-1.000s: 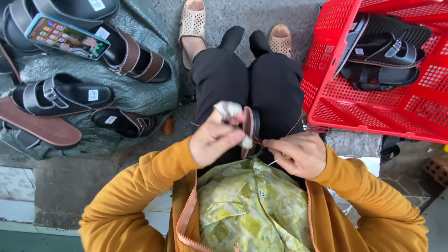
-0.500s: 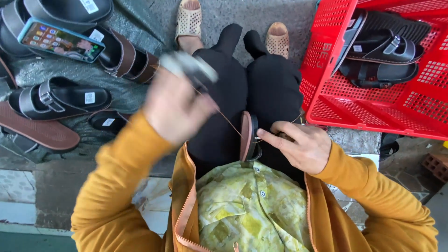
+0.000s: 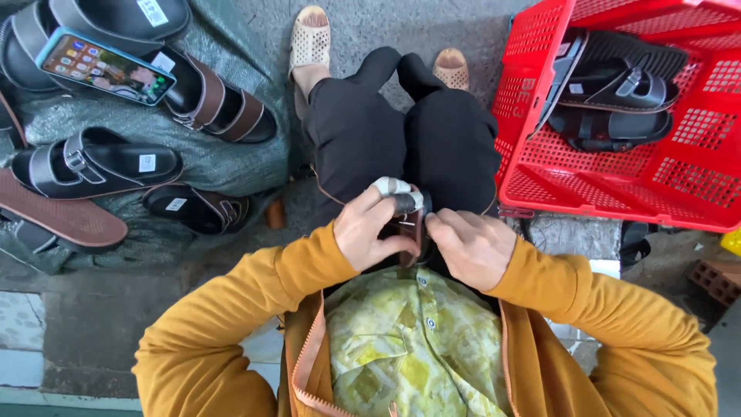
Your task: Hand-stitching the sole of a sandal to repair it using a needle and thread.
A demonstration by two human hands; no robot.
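Note:
I sit with black trousers over my knees and hold a dark brown sandal (image 3: 411,224) on edge over my lap. My left hand (image 3: 370,228), with white tape around a finger, grips the sandal's left side. My right hand (image 3: 471,245) presses against its right side, fingers closed on it. A thin thread (image 3: 328,193) hangs in a loop to the left of my knee. Both arms are in mustard-yellow sleeves.
A red plastic crate (image 3: 532,166) at the right holds black sandals (image 3: 617,96). On a grey-green tarp (image 3: 231,166) at the left lie several black and brown sandals (image 3: 96,162) and a phone (image 3: 104,68) with its screen lit. Concrete floor lies underneath.
My left hand, raised high to the left with the thread pulled taut half a second ago, has come back down onto the sandal. My right hand stayed on the sandal.

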